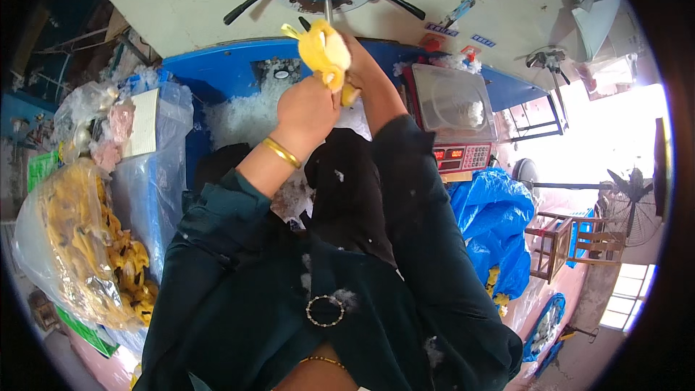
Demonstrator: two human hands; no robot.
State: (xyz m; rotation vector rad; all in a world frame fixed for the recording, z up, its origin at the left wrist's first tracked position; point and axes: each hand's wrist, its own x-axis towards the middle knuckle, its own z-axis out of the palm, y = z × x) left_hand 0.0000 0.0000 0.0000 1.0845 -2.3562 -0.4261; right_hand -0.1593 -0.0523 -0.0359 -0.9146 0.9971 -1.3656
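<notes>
A small yellow plush toy (316, 52) with a pale patch is held up at the end of a metal tube (328, 9) on the machine in front of me. My left hand (308, 107), wearing a gold bangle, is closed around the toy's lower part. Against its right side is my right hand (357, 60), curled round the back, with most of its fingers hidden behind the plush. The tube's tip is hidden by the toy. Black handles (250, 4) stick out on both sides of the tube's round mount.
White stuffing fluff (242, 119) lies below my hands. A clear bag of yellow plush pieces (90, 235) stands at left. On the right are a red digital scale (463, 157), a blue plastic bag (492, 221) and a standing fan (631, 206). Tools (457, 11) lie on the pale panel.
</notes>
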